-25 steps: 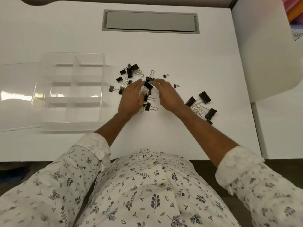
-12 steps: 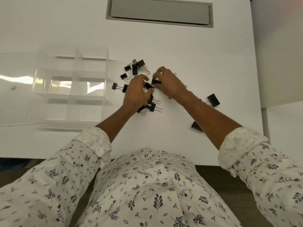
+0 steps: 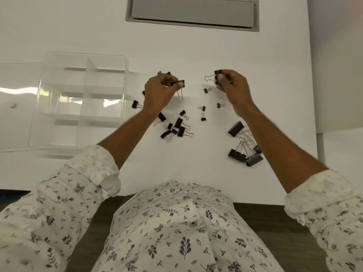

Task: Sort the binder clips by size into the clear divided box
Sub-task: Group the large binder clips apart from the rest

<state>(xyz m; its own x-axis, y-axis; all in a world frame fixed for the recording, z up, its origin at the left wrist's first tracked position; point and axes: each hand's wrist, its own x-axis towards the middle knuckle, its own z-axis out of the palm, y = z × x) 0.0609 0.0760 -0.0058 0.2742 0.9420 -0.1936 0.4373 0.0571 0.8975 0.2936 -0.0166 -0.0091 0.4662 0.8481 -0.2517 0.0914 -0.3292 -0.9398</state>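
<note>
Black steel binder clips with bright wire handles lie scattered over the white counter [image 3: 216, 50], all of them to the right of the clear divided box [image 3: 102, 81]. None is inside it. As far as the see-through plastic shows, its cells hold nothing, so I judge the sorting barely begun, with every clip left to place.

The left hand [image 3: 159, 91] is raised just right of the box. Its fingers [image 3: 169, 78] pinch a medium clip [image 3: 179, 83] by the black body, and the wire loops hang down. The right hand [image 3: 233, 89], farther right of the box, pinches a second clip [image 3: 217, 75] whose wire loop points back toward the box. Both clips appear lifted off the counter.

One lone clip [image 3: 135, 104] lies just beside the box's right wall. A loose heap of mixed clips [image 3: 177, 127] sits off the box's near right corner, and the tiny clips [image 3: 203, 116] are strewn beyond it. The large clips [image 3: 245, 154] lie farthest from the box, their handles tangled.

The box looks like rigid plastic with rounded corners, thin dividers making two columns of cells, and window glare across its floor. The clip bodies are folded, matte and wedge-shaped, and the handles are thin, springy loops. The counter is smooth, with a grey recessed panel [image 3: 193, 13] beyond the box.
</note>
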